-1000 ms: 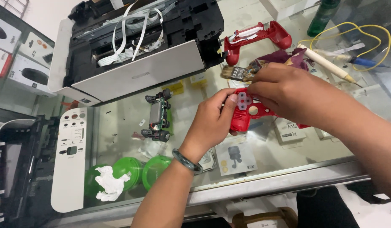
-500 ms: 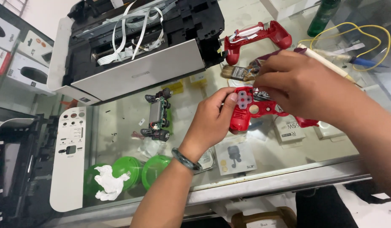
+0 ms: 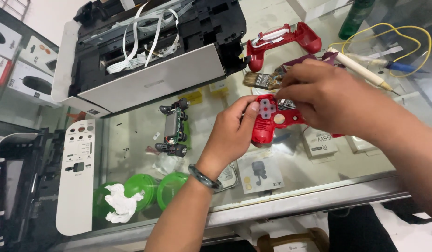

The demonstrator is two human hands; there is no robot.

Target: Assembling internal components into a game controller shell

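Note:
My left hand [image 3: 232, 133] grips the left end of a red game controller front shell [image 3: 272, 119], thumb on its grey rubber button pad. My right hand [image 3: 328, 95] covers the shell's right side, fingers pinching a small part at its top middle. The shell is held inside-up just above the glass counter [image 3: 132, 140]. The controller's other red shell half [image 3: 281, 42] lies farther back. Its bare circuit board with thumbsticks [image 3: 173, 128] rests on the glass to the left. A paintbrush [image 3: 262, 80] lies just behind my hands.
An opened printer [image 3: 146, 51] with loose white ribbon cables fills the back left. A white printer panel [image 3: 76, 177] lies at the left. A wooden-handled tool [image 3: 360, 70], yellow wire [image 3: 402, 32] and a green bottle [image 3: 353, 18] sit at the back right. Green items show under the glass.
Both hands and the red shell have stayed nearly in place; my right fingers shifted slightly over the shell's top.

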